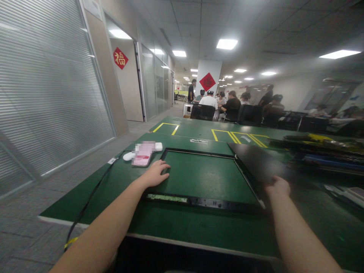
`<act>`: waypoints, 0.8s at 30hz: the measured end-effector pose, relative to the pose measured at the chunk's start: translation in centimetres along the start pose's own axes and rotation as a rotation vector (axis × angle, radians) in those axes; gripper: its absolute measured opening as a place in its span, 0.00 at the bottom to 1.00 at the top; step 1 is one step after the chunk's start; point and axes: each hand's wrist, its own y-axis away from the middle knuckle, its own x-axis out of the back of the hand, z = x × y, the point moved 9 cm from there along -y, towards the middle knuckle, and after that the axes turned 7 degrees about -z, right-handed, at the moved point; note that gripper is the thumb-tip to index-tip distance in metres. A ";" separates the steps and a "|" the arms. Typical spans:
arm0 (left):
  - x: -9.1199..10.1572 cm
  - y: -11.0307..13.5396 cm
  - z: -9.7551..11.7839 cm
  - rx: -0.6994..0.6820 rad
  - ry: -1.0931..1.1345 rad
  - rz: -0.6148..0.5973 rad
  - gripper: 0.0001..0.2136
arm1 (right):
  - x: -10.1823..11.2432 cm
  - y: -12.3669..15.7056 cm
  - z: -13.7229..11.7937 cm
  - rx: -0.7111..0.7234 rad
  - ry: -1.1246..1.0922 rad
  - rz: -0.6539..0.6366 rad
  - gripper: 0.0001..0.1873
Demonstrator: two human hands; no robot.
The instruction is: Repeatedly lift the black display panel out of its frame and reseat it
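A thin black rectangular frame (222,203) lies on the green table, with the tabletop showing through its opening. A green circuit strip (167,198) runs along part of its near bar. My left hand (156,173) is over the frame's left bar, fingers curled across it and thumb apart. At the right, my right hand (278,186) grips the near edge of a dark flat panel (253,161). The panel is tilted beside the frame's right bar and partly blurred; its far right part merges with the dark background. My right fingertips are hidden by the panel.
A phone (142,156) and white objects lie left of the frame, near a black cable (91,197). Stacked dark parts (318,153) stand at the right, with flat pieces (347,195) nearer. Yellow tape marks (231,136) the far table; people (209,99) sit beyond.
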 end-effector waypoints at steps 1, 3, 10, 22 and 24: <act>0.0 0.0 0.0 -0.001 -0.003 0.003 0.23 | 0.0 0.1 0.0 -0.007 -0.003 0.002 0.15; 0.0 0.0 0.0 -0.001 -0.003 0.008 0.23 | -0.1 0.3 0.0 -0.012 -0.011 0.010 0.14; 0.0 0.0 -0.1 0.016 0.005 -0.007 0.24 | -0.3 0.4 0.2 -0.002 -0.040 -0.011 0.14; 0.1 0.1 -0.1 -0.003 0.045 0.012 0.22 | -0.1 0.3 0.0 0.032 0.006 0.006 0.14; 0.1 0.1 -0.2 -0.008 0.066 0.022 0.22 | 0.2 0.2 0.0 0.039 -0.004 0.029 0.15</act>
